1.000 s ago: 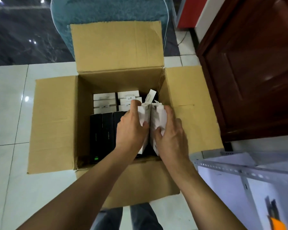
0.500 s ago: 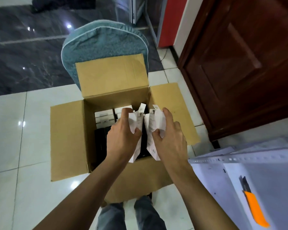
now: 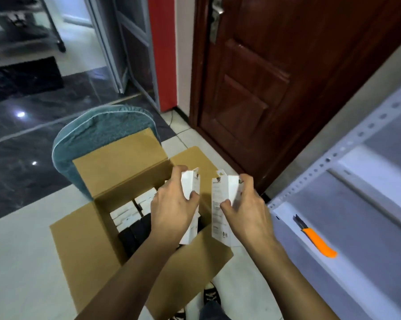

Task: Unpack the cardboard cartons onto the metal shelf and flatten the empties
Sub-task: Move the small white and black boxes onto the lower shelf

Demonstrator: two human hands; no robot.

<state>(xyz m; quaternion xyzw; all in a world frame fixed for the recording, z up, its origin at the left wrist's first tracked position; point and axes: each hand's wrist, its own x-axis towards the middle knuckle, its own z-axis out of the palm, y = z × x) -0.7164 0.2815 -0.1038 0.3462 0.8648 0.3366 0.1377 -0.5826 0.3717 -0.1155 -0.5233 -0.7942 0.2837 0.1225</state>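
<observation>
Pale floor tiles (image 3: pixel 21 262) meet a dark polished floor (image 3: pixel 21 139) further back, and a reddish-brown door (image 3: pixel 275 88) stands closed on the right. On the tiles sits the cardboard carton (image 3: pixel 84 250), all its flaps folded outward, with a teal chair (image 3: pixel 97 132) right behind its far flap. Down inside it I can see small white boxes (image 3: pixel 125 213) stacked towards the far side and black boxes (image 3: pixel 134 232) standing on edge nearer the person. Both hands are up above the carton's open mouth. The left hand (image 3: pixel 171 211) has its fingers (image 3: pixel 178 169) and thumb curled round a slim white packet (image 3: pixel 188 183), held upright. The right hand (image 3: pixel 248 211), just beside it but apart, has its fingers (image 3: pixel 246 181) clamped on a printed white packet (image 3: pixel 220 204), also upright, hanging over the carton's right edge. The metal shelf (image 3: pixel 347 144) stands to the right, near the right hand, its perforated upright slanting across the view; an orange-handled knife (image 3: pixel 317 243) lies on its lower board. A patterned shoe (image 3: pixel 209 296) shows on the tiles below the carton's near flap.
</observation>
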